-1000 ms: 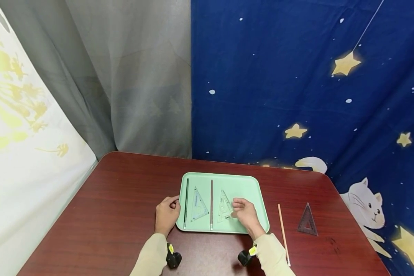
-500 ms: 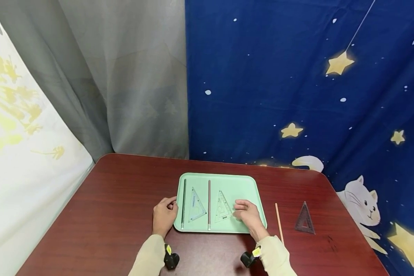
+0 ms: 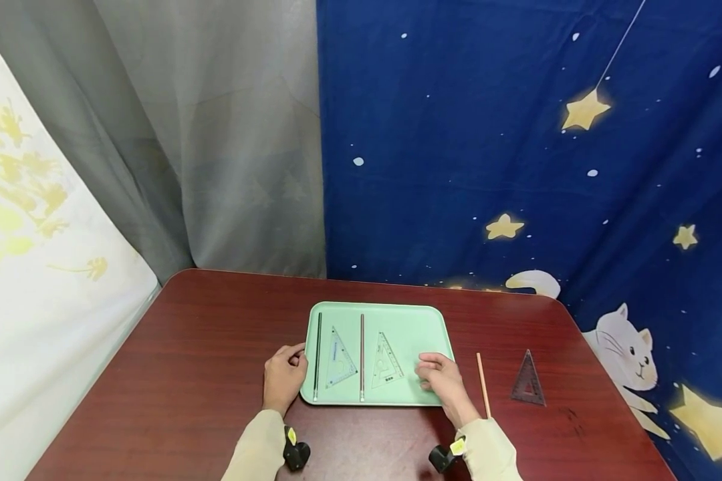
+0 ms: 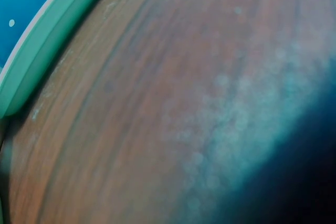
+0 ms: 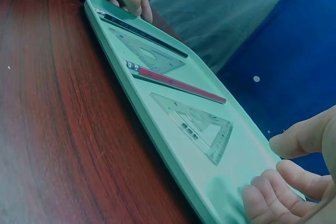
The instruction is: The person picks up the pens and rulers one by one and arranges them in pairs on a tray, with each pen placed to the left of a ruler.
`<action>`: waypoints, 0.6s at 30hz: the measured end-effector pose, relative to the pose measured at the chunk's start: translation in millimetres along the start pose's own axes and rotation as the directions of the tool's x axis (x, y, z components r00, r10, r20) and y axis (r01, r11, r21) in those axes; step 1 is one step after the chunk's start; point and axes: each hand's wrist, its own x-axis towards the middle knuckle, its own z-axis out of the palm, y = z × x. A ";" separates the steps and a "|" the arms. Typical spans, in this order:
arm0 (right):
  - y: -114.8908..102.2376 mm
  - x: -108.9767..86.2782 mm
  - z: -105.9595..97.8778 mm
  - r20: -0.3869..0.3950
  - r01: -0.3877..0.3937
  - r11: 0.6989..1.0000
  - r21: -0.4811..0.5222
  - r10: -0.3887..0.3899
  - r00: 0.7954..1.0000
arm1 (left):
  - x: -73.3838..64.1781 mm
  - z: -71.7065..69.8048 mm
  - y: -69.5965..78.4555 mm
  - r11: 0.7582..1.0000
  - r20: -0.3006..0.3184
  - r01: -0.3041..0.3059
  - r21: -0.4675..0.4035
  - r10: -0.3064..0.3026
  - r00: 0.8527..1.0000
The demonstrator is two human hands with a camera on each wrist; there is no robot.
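Note:
A light green tray (image 3: 409,321) lies on the table. On it, from left to right, are a dark pencil (image 3: 317,355), a clear set square (image 3: 339,369), a red pencil (image 3: 362,354) and a second clear set square (image 3: 386,375). My left hand (image 3: 283,379) holds the tray's left rim, fingers curled in against it. Over the tray's right part hovers my right hand (image 3: 445,384), its fingers loosely bent and nothing between thumb and fingertips (image 5: 286,144). The second set square lies flat just left of these fingers.
To the right of the tray, a plain wooden pencil (image 3: 482,377) lies on the brown table (image 3: 216,334), partly covered by my right sleeve. Farther right is a dark set square (image 3: 527,395). Curtains (image 3: 457,167) hang behind the table.
My right hand has drawn away rightward from the second set square, which stays on the tray. My left hand keeps its place at the rim. The whole view has shifted slightly.

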 end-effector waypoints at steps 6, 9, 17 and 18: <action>2.6 -4.5 -9.4 -0.012 -0.008 1.000 0.001 0.008 1.000 | -0.8 -0.9 0.2 1.000 -0.002 -0.018 -0.004 0.018 1.000; 3.7 -8.7 -15.5 -0.015 -0.029 1.000 0.007 0.029 0.999 | -0.6 -0.3 -0.2 1.000 -0.003 -0.019 -0.002 0.019 1.000; 2.5 -18.6 -27.9 -0.026 -0.046 0.999 0.025 0.047 0.999 | 0.0 -1.1 0.5 1.000 -0.002 -0.017 -0.003 0.017 1.000; 2.6 -19.4 -29.4 -0.027 -0.046 0.999 0.023 0.046 0.999 | 0.1 -1.3 0.0 1.000 0.001 -0.018 -0.003 0.018 1.000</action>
